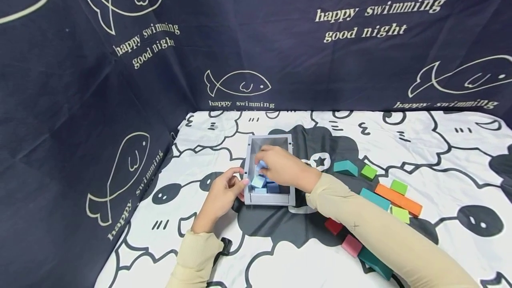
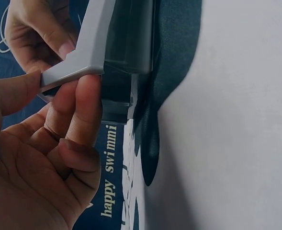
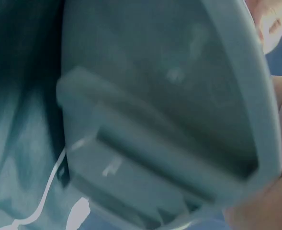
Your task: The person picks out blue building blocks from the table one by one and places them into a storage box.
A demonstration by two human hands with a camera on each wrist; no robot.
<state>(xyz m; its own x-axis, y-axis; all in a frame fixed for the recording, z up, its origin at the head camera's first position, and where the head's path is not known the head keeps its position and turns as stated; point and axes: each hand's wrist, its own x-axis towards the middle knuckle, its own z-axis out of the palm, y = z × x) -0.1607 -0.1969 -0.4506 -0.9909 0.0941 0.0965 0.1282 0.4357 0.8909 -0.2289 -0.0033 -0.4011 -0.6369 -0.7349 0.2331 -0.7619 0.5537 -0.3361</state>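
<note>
A grey plastic box (image 1: 269, 198) with an open top stands on the cloth, and several light and darker blue blocks (image 1: 259, 182) lie in its near end. My left hand (image 1: 222, 194) pinches the box's left rim; in the left wrist view, the thumb presses one side of the rim corner (image 2: 78, 64) and fingertips the other. Reaching over the box's right wall, my right hand (image 1: 282, 167) has its fingers down inside, pinching a light blue block (image 1: 262, 165). The box's outer wall (image 3: 145, 158) fills much of the blurred right wrist view.
Right of the box lie a teal triangular block (image 1: 346, 168), several green blocks (image 1: 368, 172), an orange bar (image 1: 398, 200) and a teal block (image 1: 375, 199). By the right sleeve are a red block (image 1: 333, 226), a pink block (image 1: 352, 246) and a dark green block (image 1: 375, 263).
</note>
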